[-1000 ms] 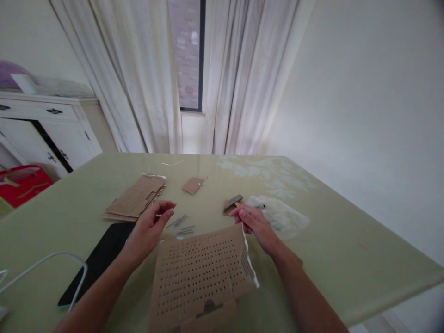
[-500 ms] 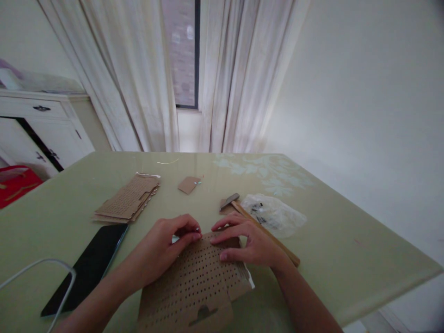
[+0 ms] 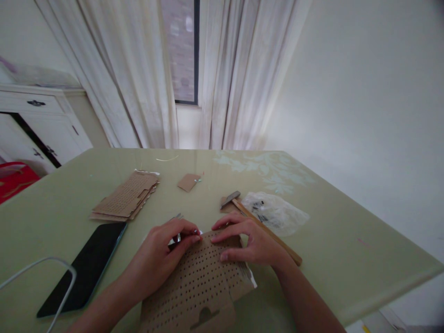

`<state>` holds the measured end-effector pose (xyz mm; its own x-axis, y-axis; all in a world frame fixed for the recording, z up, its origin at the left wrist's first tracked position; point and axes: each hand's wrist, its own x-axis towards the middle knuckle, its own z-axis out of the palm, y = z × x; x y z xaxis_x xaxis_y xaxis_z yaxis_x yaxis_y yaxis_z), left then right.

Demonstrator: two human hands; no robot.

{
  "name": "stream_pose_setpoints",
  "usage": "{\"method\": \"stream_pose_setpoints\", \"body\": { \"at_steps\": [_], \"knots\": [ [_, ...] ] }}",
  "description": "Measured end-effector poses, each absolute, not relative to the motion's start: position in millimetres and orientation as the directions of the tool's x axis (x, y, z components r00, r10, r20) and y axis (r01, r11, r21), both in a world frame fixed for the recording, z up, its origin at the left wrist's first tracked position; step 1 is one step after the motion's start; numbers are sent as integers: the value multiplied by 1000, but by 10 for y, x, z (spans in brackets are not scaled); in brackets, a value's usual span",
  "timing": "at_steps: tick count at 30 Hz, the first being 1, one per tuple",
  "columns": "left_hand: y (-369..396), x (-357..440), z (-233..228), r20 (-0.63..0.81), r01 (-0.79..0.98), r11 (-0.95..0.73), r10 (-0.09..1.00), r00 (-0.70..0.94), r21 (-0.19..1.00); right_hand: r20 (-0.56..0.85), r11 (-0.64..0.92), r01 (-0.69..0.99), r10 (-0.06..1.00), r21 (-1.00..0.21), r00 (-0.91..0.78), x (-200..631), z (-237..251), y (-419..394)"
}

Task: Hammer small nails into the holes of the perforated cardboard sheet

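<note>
A brown cardboard sheet (image 3: pixel 201 286) full of small punched holes lies on the green table (image 3: pixel 347 240) in front of me. My left hand (image 3: pixel 163 256) pinches a thin metal nail at the sheet's far edge. My right hand (image 3: pixel 248 243) rests flat on the sheet's far right corner, fingers spread, pressing it down. Several loose nails (image 3: pixel 177 216) lie just beyond my left hand. A hammer (image 3: pixel 258 224) with a wooden handle lies right behind my right hand.
A stack of perforated cardboard pieces (image 3: pixel 125 200) and a small cardboard scrap (image 3: pixel 188 181) lie farther back. A clear plastic bag (image 3: pixel 275 212) sits at the right. A black phone (image 3: pixel 85 268) and a white cable (image 3: pixel 38 268) lie at the left. Curtains and a white cabinet stand behind.
Both hands came down from above the table onto the far edge of the perforated sheet; my left hand brought a nail to it. The view shifted slightly.
</note>
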<state>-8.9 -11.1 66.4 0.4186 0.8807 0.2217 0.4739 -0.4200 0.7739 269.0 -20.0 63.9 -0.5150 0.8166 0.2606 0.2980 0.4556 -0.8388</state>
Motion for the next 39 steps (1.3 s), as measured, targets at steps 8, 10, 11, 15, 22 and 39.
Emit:
{"method": "stream_pose_setpoints", "body": {
  "at_steps": [8, 10, 11, 15, 22, 39],
  "knots": [
    [-128, -91, 645, 317, 468, -503, 850, 420, 727, 299, 488, 277, 801, -827, -518, 2694, 613, -188],
    [-117, -88, 641, 328, 469, -512, 846, 420, 719, 297, 489, 279, 800, -826, -521, 2692, 616, -187],
    [-112, -86, 640, 331, 470, -514, 845, 419, 717, 301, 492, 278, 798, -825, -522, 2691, 617, -187],
    [-110, -84, 635, 325, 476, -508, 849, 416, 718, 320, 506, 270, 795, -819, -516, 2685, 626, -183],
    [-114, -81, 636, 364, 447, -546, 826, 431, 709, 334, 516, 271, 793, -812, -509, 2676, 665, -185],
    [-100, -77, 601, 407, 456, -597, 795, 450, 660, 301, 477, 299, 823, -827, -482, 2702, 606, -166]
  ]
}}
